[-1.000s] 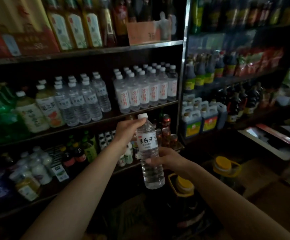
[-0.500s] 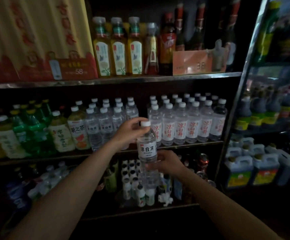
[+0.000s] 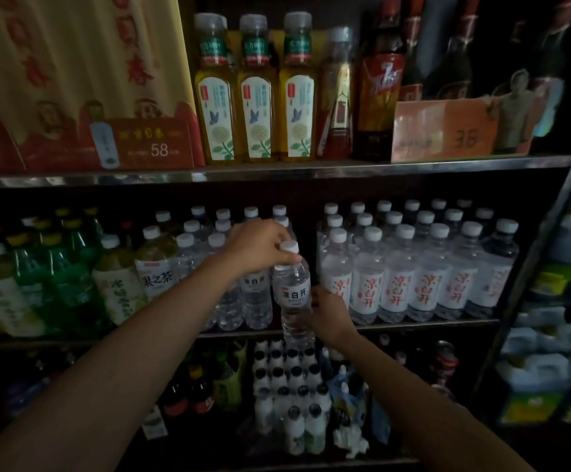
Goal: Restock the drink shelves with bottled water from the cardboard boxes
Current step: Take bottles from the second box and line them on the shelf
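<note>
1. While I watch through the head camera, my left hand [image 3: 260, 245] pinches the neck of a water bottle [image 3: 293, 294] just under its white cap [image 3: 288, 246], fingers curled round it.
2. My right hand [image 3: 330, 316] holds the bottle's lower body from the right, fingers wrapped behind it, so I cannot see their tips.
3. I see the bottle upright at the front edge of the middle shelf [image 3: 413, 324], its base hanging just below the shelf lip.
4. It sits in the gap between two groups of water: black-label bottles [image 3: 256, 294] just to its left and red-label bottles [image 3: 423, 274] just to its right.
5. Further left on that shelf stand tea bottles [image 3: 156, 267] and green bottles [image 3: 66, 264].
6. On the top shelf [image 3: 277, 172] I see yellow drinks [image 3: 257, 97] and a price card [image 3: 444, 131] reading 35.
7. Below the hands, small white bottles [image 3: 287, 386] fill the lower shelf.
</note>
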Tool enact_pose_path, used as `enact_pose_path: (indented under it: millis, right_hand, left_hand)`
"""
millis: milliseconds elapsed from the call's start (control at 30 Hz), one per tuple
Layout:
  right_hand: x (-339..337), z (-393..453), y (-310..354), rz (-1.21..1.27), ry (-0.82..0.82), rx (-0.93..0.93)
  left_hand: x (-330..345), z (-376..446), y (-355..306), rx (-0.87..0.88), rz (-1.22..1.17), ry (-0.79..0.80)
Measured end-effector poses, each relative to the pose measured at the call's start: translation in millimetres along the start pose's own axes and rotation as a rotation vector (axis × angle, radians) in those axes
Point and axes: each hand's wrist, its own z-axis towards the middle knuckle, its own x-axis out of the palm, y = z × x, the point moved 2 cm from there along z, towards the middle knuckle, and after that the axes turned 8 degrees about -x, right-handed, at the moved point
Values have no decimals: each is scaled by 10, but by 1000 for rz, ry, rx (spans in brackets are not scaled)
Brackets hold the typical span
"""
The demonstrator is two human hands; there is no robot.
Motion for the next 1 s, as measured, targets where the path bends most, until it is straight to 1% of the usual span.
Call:
enact_pose_path:
  millis: [67, 267, 433, 500, 567, 733, 833, 1000]
  right_hand:
    - [32, 150, -8, -44, -22, -16]
    - [188, 404, -8, -88, -20, -24]
    - [246, 461, -16, -88, -77, -38]
    - [256, 467, -17, -97, -105, -35]
    - [267, 457, -5, -91, -126, -33]
    - [287, 383, 39, -86, -150, -17]
    - [296, 338, 57, -96, -150, -10]
    - [157, 163, 200, -30, -213, -46]
  left_hand:
    - [-19, 153, 29, 5, 96, -28]
    - [87, 423, 90, 23, 230, -56]
    - [212, 448, 117, 21, 260, -150]
    - [257, 454, 109, 22, 230, -162]
    - [293, 457, 119, 21, 190, -160]
    - [374, 383, 157, 29, 180, -160]
    - [358, 312, 162, 9, 193, -124]
    - [331, 183, 190, -29, 192, -59]
